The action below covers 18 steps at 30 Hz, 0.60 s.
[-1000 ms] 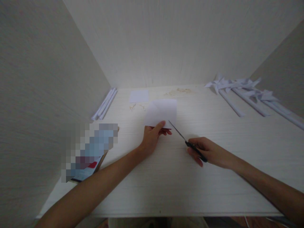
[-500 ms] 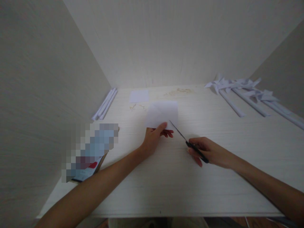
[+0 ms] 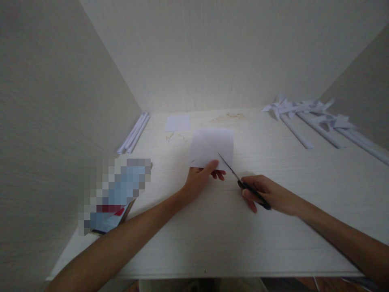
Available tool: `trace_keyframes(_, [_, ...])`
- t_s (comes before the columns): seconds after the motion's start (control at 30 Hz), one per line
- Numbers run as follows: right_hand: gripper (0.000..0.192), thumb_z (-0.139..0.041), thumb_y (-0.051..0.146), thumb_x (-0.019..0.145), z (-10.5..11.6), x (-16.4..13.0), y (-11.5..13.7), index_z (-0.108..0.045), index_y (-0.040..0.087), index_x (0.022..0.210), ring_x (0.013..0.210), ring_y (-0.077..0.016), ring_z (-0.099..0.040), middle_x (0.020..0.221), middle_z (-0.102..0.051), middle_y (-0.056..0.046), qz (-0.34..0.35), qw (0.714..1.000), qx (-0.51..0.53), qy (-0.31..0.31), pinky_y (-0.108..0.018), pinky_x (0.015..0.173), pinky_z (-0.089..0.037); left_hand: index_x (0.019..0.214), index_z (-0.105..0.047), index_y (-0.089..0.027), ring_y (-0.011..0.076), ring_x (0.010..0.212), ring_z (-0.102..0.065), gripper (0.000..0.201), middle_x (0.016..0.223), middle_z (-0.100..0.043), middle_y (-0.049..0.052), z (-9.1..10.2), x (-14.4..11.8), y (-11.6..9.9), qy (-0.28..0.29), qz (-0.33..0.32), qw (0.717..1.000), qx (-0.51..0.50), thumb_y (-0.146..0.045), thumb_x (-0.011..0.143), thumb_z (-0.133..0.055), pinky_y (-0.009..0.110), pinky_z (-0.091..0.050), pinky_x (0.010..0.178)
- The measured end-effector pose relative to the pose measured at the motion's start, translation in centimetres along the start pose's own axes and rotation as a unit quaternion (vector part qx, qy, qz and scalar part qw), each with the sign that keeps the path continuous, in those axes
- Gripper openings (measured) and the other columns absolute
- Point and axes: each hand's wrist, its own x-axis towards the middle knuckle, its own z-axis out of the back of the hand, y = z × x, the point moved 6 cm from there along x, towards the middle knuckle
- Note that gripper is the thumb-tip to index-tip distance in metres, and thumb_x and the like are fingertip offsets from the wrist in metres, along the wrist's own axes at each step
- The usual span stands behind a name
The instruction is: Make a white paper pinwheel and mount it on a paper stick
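Since a second ago the sheet of paper (image 3: 212, 147) has turned a little clockwise and drifted slightly right, so its right edge now sits further over the blades, and the tip of the scissors (image 3: 240, 178) now overlaps the sheet's lower right part instead of just meeting its edge. Both hands have barely shifted.

The left hand (image 3: 200, 180) pinches the paper's near edge between thumb and fingers, holding it just above the table (image 3: 212, 235). The right hand (image 3: 267, 194) is closed around the dark handles of the scissors, just right of the paper; the blades look nearly together, though they are too thin here to tell for sure.

To cut well, it seems best to keep the sheet taut and level with the pinch close to the cutting line, feed the paper into the blades rather than pushing the scissors, and keep the left fingertips clear of the tip, which lies very near them.

The paper is plain white, roughly rectangular, unfolded and flat, with no visible marks or cuts.

Beyond the paper lies a smaller white sheet (image 3: 178, 122). Far left of the paper, against the wall, lie rolled paper sticks (image 3: 133, 133); far right of it is a heap of paper pinwheels (image 3: 316, 117) on long rolled stems.
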Motion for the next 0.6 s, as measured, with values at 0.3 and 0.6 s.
trace_keyframes(0.3, [0.048, -0.040, 0.058, 0.078, -0.01, 0.05, 0.17, -0.045, 0.016, 0.054, 0.041, -0.0062, -0.037, 0.047, -0.047, 0.001, -0.005, 1.000, 0.002, 0.002, -0.020, 0.040, -0.027, 0.052, -0.059, -0.013, 0.0103, 0.050, -0.055, 0.030, 0.058, -0.064, 0.005, -0.03, 0.03, 0.32, 0.008, 0.001, 1.000, -0.010, -0.034, 0.073, -0.053, 0.024, -0.043, 0.054])
trace_keyframes(0.6, [0.043, -0.044, 0.052, 0.079, -0.02, 0.01, -0.03, -0.044, 0.017, 0.054, 0.040, -0.0062, -0.036, 0.046, -0.047, 0.002, -0.016, 1.000, 0.007, 0.004, -0.020, 0.040, -0.026, 0.050, -0.056, -0.014, 0.0106, 0.049, -0.055, 0.028, 0.056, -0.063, 0.004, -0.10, 0.16, 0.35, 0.008, 0.008, 1.000, -0.019, -0.033, 0.071, -0.054, 0.025, -0.042, 0.054])
